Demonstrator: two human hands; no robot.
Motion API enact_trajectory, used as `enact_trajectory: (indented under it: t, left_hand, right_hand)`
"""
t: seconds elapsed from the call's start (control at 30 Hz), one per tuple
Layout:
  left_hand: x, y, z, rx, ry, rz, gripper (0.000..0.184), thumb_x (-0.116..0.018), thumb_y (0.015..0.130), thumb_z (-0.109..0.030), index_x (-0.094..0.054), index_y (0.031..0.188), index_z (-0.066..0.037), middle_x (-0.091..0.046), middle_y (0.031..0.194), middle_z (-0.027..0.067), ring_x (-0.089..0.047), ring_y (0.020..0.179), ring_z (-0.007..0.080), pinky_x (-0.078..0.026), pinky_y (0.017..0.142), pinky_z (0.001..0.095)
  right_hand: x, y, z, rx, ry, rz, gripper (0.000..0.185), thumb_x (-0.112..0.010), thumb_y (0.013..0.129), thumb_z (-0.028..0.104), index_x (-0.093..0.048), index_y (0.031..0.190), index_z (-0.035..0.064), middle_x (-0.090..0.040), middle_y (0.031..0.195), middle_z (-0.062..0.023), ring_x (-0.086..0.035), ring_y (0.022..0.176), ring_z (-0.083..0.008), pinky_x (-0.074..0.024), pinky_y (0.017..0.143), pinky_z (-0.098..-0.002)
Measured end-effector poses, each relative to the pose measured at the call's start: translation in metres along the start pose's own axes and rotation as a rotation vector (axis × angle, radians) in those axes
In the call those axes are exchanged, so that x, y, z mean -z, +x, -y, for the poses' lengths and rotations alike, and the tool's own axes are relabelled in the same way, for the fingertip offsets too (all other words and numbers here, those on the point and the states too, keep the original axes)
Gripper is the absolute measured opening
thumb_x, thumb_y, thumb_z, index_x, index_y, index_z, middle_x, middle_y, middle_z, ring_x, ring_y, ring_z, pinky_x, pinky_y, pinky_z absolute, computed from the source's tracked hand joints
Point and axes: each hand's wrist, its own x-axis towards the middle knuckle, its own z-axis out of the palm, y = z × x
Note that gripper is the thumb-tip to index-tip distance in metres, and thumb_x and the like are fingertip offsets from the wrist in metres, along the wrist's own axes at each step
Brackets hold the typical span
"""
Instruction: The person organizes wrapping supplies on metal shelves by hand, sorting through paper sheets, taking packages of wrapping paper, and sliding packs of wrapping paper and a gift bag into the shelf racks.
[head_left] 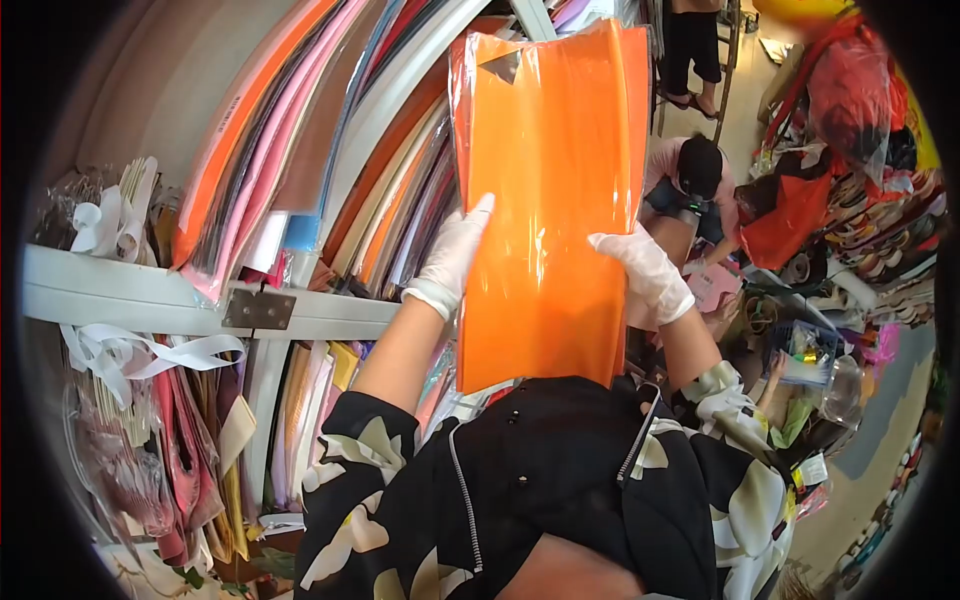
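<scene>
Upright in front of my chest is a tall pack of orange sheets (545,230) in a clear, shiny plastic sleeve, slightly bowed. My left hand (457,255), in a thin white glove, grips its left edge with the thumb on the front. On the opposite edge my right hand (650,270), gloved the same way, holds it with the thumb across the front. The other fingers of both hands are mostly hidden behind the pack. Close to my left hand stands a row of packed coloured sheets (400,200) on a shelf.
A white metal shelf frame (120,290) runs along the left, with sheet packs above and below it. White ribbon (150,355) hangs from it. At the right a person in a dark cap (700,170) bends low, near red bags (800,215) and a blue basket (805,350).
</scene>
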Motion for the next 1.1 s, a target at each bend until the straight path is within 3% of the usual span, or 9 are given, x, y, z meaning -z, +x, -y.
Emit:
enact_trajectory:
  t: [0.07, 0.17, 0.27, 0.4, 0.63, 0.67, 0.8, 0.93, 1.1]
  left_hand:
    - [0.013, 0.011, -0.001, 0.059, -0.130, 0.066, 0.049, -0.056, 0.099, -0.045, -0.059, 0.123, -0.003, -0.065, 0.113, 0.0065, -0.063, 0.099, 0.0155, -0.052, 0.086, 0.0311]
    - [0.015, 0.006, -0.002, 0.014, 0.017, -0.021, 0.055, -0.052, 0.100, -0.050, -0.057, 0.127, -0.003, -0.065, 0.118, 0.0078, -0.063, 0.102, 0.0161, -0.052, 0.088, 0.0301]
    - [0.012, -0.009, -0.011, -0.039, -0.018, -0.018, 0.057, -0.052, 0.100, -0.048, -0.055, 0.131, -0.001, -0.064, 0.120, 0.0083, -0.062, 0.106, 0.0172, -0.052, 0.090, 0.0311]
    - [0.029, -0.005, -0.028, -0.062, -0.006, -0.025, 0.055, -0.053, 0.100, -0.048, -0.055, 0.129, -0.002, -0.067, 0.113, 0.0086, -0.068, 0.094, 0.0187, -0.056, 0.082, 0.0306]
    - [0.060, -0.003, -0.067, -0.070, -0.056, -0.066, 0.055, -0.053, 0.100, -0.048, -0.053, 0.134, -0.004, -0.063, 0.126, 0.0093, -0.063, 0.109, 0.0195, -0.053, 0.092, 0.0348]
    - [0.052, -0.020, -0.085, -0.047, 0.056, -0.120, 0.054, -0.056, 0.099, -0.045, -0.053, 0.134, -0.004, -0.063, 0.125, 0.0088, -0.063, 0.109, 0.0200, -0.053, 0.092, 0.0348]
    - [0.085, -0.006, -0.071, -0.043, -0.190, -0.060, 0.043, -0.061, 0.098, -0.032, -0.057, 0.128, -0.002, -0.067, 0.118, 0.0096, -0.067, 0.102, 0.0200, -0.057, 0.087, 0.0347]
    - [0.113, -0.013, -0.049, -0.065, -0.145, 0.010, 0.034, -0.056, 0.101, -0.022, -0.057, 0.128, -0.002, -0.066, 0.119, 0.0093, -0.066, 0.105, 0.0202, -0.055, 0.090, 0.0346]
    - [0.123, -0.028, -0.047, -0.062, -0.184, -0.118, 0.033, -0.057, 0.101, -0.023, -0.058, 0.125, -0.002, -0.066, 0.117, 0.0092, -0.066, 0.104, 0.0202, -0.056, 0.089, 0.0340]
  right_hand:
    - [0.000, 0.002, 0.007, -0.026, 0.050, 0.019, 0.048, -0.065, 0.089, 0.005, -0.051, 0.134, 0.0017, -0.062, 0.120, -0.0067, -0.062, 0.106, -0.0172, -0.0513, 0.091, -0.0330]
    - [-0.001, 0.001, 0.015, -0.053, 0.077, 0.017, 0.048, -0.065, 0.087, 0.003, -0.052, 0.134, 0.0022, -0.063, 0.119, -0.0068, -0.063, 0.104, -0.0174, -0.0522, 0.089, -0.0327]
    - [-0.006, 0.001, 0.026, -0.026, 0.065, 0.012, 0.047, -0.068, 0.085, 0.006, -0.054, 0.130, 0.0021, -0.065, 0.114, -0.0057, -0.064, 0.101, -0.0166, -0.0515, 0.088, -0.0311]
    - [-0.002, 0.023, 0.027, 0.018, 0.030, 0.077, 0.045, -0.071, 0.082, 0.013, -0.059, 0.123, 0.0007, -0.068, 0.106, -0.0038, -0.064, 0.096, -0.0142, -0.0500, 0.086, -0.0280]
    - [-0.004, 0.088, 0.023, 0.020, 0.102, 0.270, 0.043, -0.068, 0.081, 0.006, -0.060, 0.123, -0.0009, -0.070, 0.106, -0.0080, -0.069, 0.093, -0.0183, -0.0561, 0.084, -0.0313]
    - [-0.012, 0.096, 0.021, 0.000, 0.133, 0.283, 0.042, -0.068, 0.081, 0.005, -0.061, 0.122, -0.0010, -0.070, 0.105, -0.0083, -0.070, 0.092, -0.0184, -0.0567, 0.083, -0.0317]
    - [-0.030, 0.104, 0.011, -0.011, 0.222, 0.306, 0.040, -0.068, 0.082, 0.004, -0.061, 0.121, -0.0009, -0.071, 0.102, -0.0098, -0.071, 0.088, -0.0194, -0.0589, 0.082, -0.0336]
    - [-0.038, 0.102, -0.002, -0.038, 0.278, 0.297, 0.039, -0.068, 0.082, 0.002, -0.062, 0.120, -0.0009, -0.071, 0.100, -0.0097, -0.072, 0.087, -0.0203, -0.0592, 0.081, -0.0331]
    - [-0.051, 0.120, -0.010, -0.045, 0.319, 0.326, 0.036, -0.069, 0.081, 0.001, -0.062, 0.116, -0.0011, -0.071, 0.098, -0.0098, -0.071, 0.087, -0.0193, -0.0589, 0.080, -0.0332]
